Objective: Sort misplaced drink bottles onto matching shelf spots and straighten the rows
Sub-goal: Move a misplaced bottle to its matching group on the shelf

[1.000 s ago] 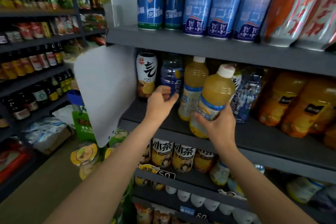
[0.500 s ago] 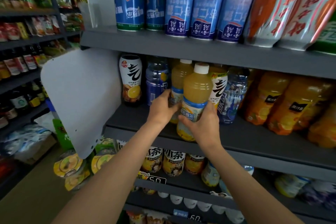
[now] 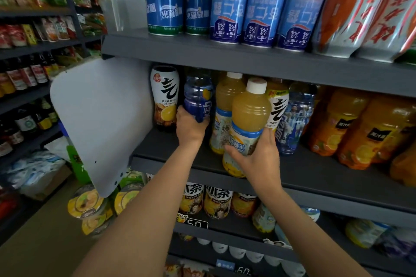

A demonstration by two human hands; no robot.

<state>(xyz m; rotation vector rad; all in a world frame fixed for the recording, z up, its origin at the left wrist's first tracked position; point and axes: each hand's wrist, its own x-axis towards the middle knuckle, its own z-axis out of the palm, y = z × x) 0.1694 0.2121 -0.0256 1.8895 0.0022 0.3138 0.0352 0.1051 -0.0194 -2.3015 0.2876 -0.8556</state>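
Nearest to me, my two bare forearms reach up from the bottom of the view toward the middle shelf. My right hand is wrapped around the lower label of a yellow juice bottle with a white cap, fingers curled round its left side and thumb on the right; the bottle sits at the front of the shelf, tilted slightly, and I cannot tell whether its base is resting on the shelf board or held just above it. My left hand is a little further in and to the left, gripping the lower part of a blue water bottle from below, fingers curled round it.

Just behind the held juice bottle stands a second yellow juice bottle, upright, between my two hands. To the left of the blue bottle stands a white bottle with black brushwork lettering and an orange slice on its label. Behind my right hand, a similar white-labelled bottle and a clear bottle with a blue-and-white printed label stand close together. Further right, orange juice bottles with dark labels fill the shelf.

On the shelf above stand tall blue cans and silver-and-red cans. A white panel hangs at the shelf's left end.
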